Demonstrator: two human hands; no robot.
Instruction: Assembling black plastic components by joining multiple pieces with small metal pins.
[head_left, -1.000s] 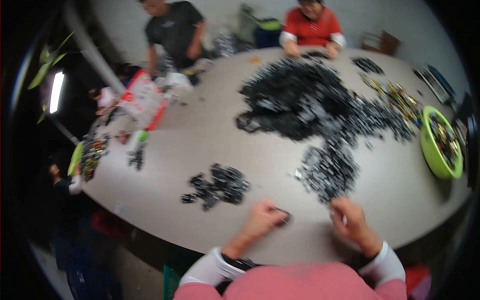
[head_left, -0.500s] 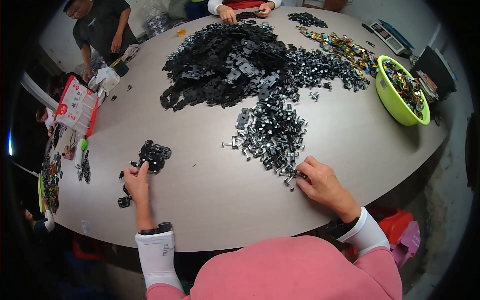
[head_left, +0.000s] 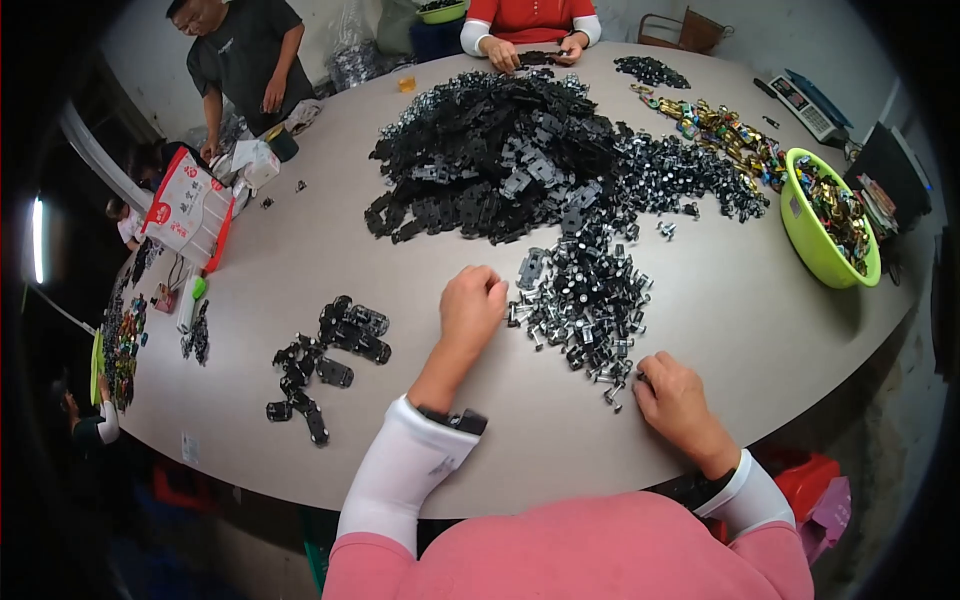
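My left hand [head_left: 474,305] is above the table with its fingers curled, at the left edge of a heap of small wheel-and-axle pieces [head_left: 588,292]. Whatever those fingers may hold is hidden. At the near tip of that heap, my right hand [head_left: 674,398] has thumb and fingers pinched together, and what is between them is too small to make out. A loose black chassis plate [head_left: 531,268] lies beside the heap, close to my left fingertips. To the left, several black toy-car chassis with wheels [head_left: 335,371] form a loose cluster. Beyond rises a large mound of black chassis plates [head_left: 480,160].
A lime-green basin [head_left: 817,243] of colourful parts stands at the right, near a scale [head_left: 800,110]. Gold and coloured parts [head_left: 715,130] trail behind it. A red-and-white box [head_left: 188,212] is at the left. Across the table, a person in red [head_left: 530,22] handles dark parts.
My left hand has left the chassis cluster and moved right to the axle heap. My right hand stays by the heap's near tip. The whole view has shifted slightly.
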